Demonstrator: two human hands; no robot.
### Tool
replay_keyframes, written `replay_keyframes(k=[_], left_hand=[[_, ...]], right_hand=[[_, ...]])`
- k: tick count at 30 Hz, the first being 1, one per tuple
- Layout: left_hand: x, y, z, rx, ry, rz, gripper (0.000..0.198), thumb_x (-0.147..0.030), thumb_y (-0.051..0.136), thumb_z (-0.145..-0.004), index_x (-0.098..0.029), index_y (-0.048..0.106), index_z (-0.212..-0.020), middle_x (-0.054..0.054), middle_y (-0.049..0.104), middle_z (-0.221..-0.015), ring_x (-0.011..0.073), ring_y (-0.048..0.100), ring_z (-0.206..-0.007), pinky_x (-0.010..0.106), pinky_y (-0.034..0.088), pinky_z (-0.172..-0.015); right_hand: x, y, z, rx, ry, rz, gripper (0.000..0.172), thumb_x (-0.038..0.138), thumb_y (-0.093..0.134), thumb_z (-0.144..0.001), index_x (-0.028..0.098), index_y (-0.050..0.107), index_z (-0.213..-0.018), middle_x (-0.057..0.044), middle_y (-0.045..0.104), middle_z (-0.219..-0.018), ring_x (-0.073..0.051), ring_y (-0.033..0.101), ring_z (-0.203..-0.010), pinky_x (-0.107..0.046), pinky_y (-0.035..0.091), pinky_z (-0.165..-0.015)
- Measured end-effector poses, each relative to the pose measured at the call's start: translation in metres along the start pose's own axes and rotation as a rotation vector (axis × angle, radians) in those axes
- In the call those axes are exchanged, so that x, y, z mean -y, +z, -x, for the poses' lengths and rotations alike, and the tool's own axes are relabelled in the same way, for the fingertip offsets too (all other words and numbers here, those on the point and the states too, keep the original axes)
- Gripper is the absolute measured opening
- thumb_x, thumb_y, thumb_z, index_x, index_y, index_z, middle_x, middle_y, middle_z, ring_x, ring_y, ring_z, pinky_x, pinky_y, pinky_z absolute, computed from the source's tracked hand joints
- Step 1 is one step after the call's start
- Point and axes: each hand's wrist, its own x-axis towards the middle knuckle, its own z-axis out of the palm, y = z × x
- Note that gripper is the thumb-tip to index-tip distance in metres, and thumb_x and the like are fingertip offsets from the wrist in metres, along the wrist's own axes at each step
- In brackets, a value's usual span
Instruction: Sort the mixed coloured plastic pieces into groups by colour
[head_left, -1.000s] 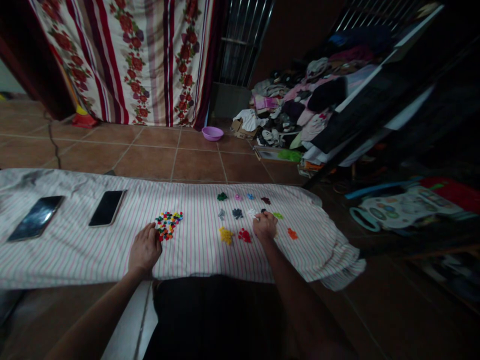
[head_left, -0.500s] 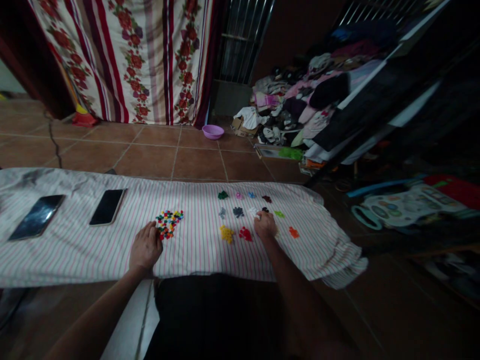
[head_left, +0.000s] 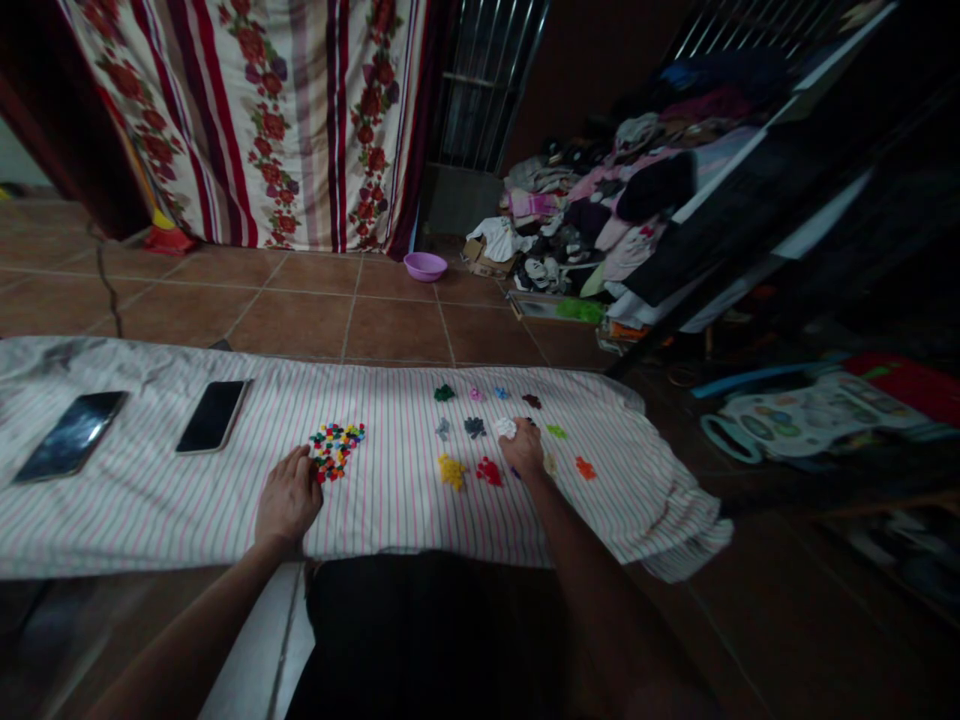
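A striped cloth (head_left: 150,490) covers a low surface in front of me. A mixed heap of small coloured pieces (head_left: 337,445) lies near its middle. My left hand (head_left: 289,497) rests beside that heap, fingers curled at its lower left edge. To the right lie small sorted piles: yellow (head_left: 451,470), red (head_left: 489,470), grey (head_left: 474,427), green (head_left: 444,393), orange (head_left: 585,467) and others. My right hand (head_left: 523,452) sits among these piles with fingers bent, its fingertips at a white pile (head_left: 505,427). What the fingers hold is hidden.
Two dark phones (head_left: 214,415) (head_left: 71,435) lie on the cloth at the left. Beyond is tiled floor (head_left: 390,325), a purple bowl (head_left: 425,266), a floral curtain (head_left: 300,120) and heaped clothes (head_left: 600,220). A toy (head_left: 802,415) lies at the right.
My right hand has shifted slightly left towards the white pile. The left hand stays at the mixed heap.
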Motion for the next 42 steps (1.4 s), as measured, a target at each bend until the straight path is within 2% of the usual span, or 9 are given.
replay_keyframes(k=[6,11,22,26,30,34,37,39,42], left_hand=[[-0.001,-0.001,0.0,-0.03,0.01,-0.005,0.02,-0.02,0.04,-0.087,-0.017,0.056,-0.099,0.017,0.063,-0.122,0.0286,0.058,-0.119,0.046,0.047,-0.1],[-0.001,-0.002,0.0,-0.031,0.023,-0.008,0.017,-0.021,0.04,-0.088,-0.017,0.055,-0.096,0.018,0.063,-0.121,0.0287,0.058,-0.117,0.045,0.047,-0.099],[-0.003,-0.001,-0.001,0.002,-0.017,0.002,0.02,-0.022,0.039,-0.089,-0.017,0.055,-0.098,0.018,0.062,-0.123,0.0282,0.056,-0.12,0.044,0.046,-0.1],[-0.005,-0.004,-0.001,0.036,-0.051,0.024,0.02,-0.02,0.041,-0.087,-0.016,0.057,-0.1,0.018,0.061,-0.125,0.0279,0.055,-0.122,0.043,0.045,-0.102],[-0.007,-0.005,-0.001,0.046,-0.063,0.016,0.023,-0.019,0.041,-0.088,-0.014,0.057,-0.104,0.018,0.061,-0.126,0.028,0.054,-0.123,0.044,0.044,-0.104],[-0.008,-0.005,-0.001,0.042,-0.072,0.028,0.022,-0.019,0.041,-0.088,-0.015,0.057,-0.103,0.017,0.061,-0.126,0.0274,0.053,-0.123,0.044,0.044,-0.105],[-0.009,-0.005,-0.002,0.036,-0.082,0.047,0.022,-0.018,0.042,-0.087,-0.016,0.057,-0.103,0.016,0.061,-0.125,0.0272,0.053,-0.124,0.045,0.044,-0.104],[-0.009,-0.005,-0.002,0.032,-0.084,0.053,0.022,-0.017,0.042,-0.088,-0.017,0.058,-0.103,0.016,0.061,-0.125,0.0269,0.053,-0.124,0.045,0.045,-0.104],[-0.01,-0.006,-0.002,0.031,-0.082,0.054,0.022,-0.018,0.043,-0.087,-0.017,0.058,-0.103,0.015,0.062,-0.124,0.0271,0.053,-0.124,0.045,0.045,-0.104]], right_hand=[[-0.004,0.001,-0.004,0.051,-0.093,0.025,0.049,0.019,0.056,-0.075,0.013,0.057,-0.124,-0.013,0.061,-0.114,-0.024,0.055,-0.108,-0.032,0.045,-0.091],[-0.004,0.001,-0.005,0.072,-0.058,0.061,0.042,0.022,0.057,-0.08,0.016,0.061,-0.122,-0.011,0.059,-0.115,-0.021,0.058,-0.1,-0.029,0.045,-0.088],[-0.004,-0.006,-0.007,0.088,-0.082,0.072,0.034,0.021,0.055,-0.082,0.015,0.066,-0.114,-0.012,0.062,-0.109,-0.022,0.058,-0.099,-0.029,0.045,-0.088],[-0.005,-0.01,-0.009,0.051,-0.114,0.048,0.029,0.021,0.055,-0.082,0.016,0.068,-0.107,-0.011,0.062,-0.104,-0.021,0.057,-0.096,-0.03,0.044,-0.085],[0.001,-0.012,-0.009,-0.023,-0.127,0.013,0.021,0.024,0.052,-0.083,0.018,0.07,-0.093,-0.009,0.06,-0.095,-0.02,0.056,-0.088,-0.03,0.043,-0.08],[0.02,-0.011,-0.007,-0.088,-0.167,-0.049,0.023,0.027,0.047,-0.084,0.018,0.068,-0.089,-0.008,0.06,-0.089,-0.019,0.055,-0.08,-0.03,0.043,-0.074],[0.049,-0.004,-0.003,-0.103,-0.262,-0.164,0.027,0.024,0.042,-0.084,0.018,0.067,-0.093,-0.009,0.063,-0.088,-0.02,0.057,-0.082,-0.031,0.045,-0.076],[0.075,0.004,0.005,-0.072,-0.345,-0.251,0.028,0.024,0.041,-0.083,0.019,0.067,-0.094,-0.009,0.065,-0.089,-0.02,0.059,-0.082,-0.032,0.047,-0.079],[0.12,0.022,0.025,0.074,-0.484,-0.348,0.027,0.024,0.044,-0.084,0.02,0.069,-0.095,-0.007,0.066,-0.092,-0.017,0.061,-0.08,-0.03,0.048,-0.079]])
